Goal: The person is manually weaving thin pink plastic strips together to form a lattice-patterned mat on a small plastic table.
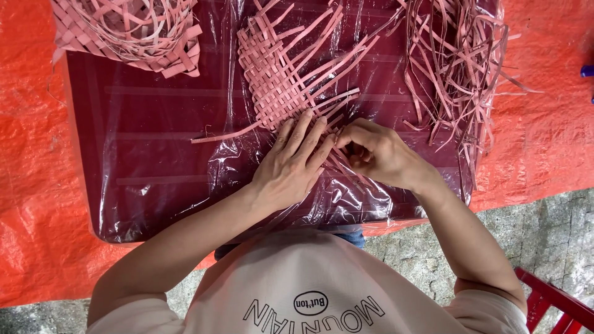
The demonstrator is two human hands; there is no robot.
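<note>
Left hand [291, 167] flat, fingers [301, 131] spread open, pressing near edge of pink woven mat [278, 74] onto tabletop [148, 154]. Right hand [377, 154] just beside, fingers curled, pinching a strip [341, 166].

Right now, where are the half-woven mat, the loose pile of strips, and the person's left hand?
Half-woven mat [275, 74], head view, woven middle.
Loose pile of strips [455, 55], head view, tangled centre.
Left hand [291, 167], head view, back of hand.

I see a dark red table [142, 154] under clear plastic [365, 201], standing on an orange tarp [37, 185]. A finished weave [127, 31] sits far left, loose strips [458, 62] far right, a red chair [557, 303] near right.
</note>
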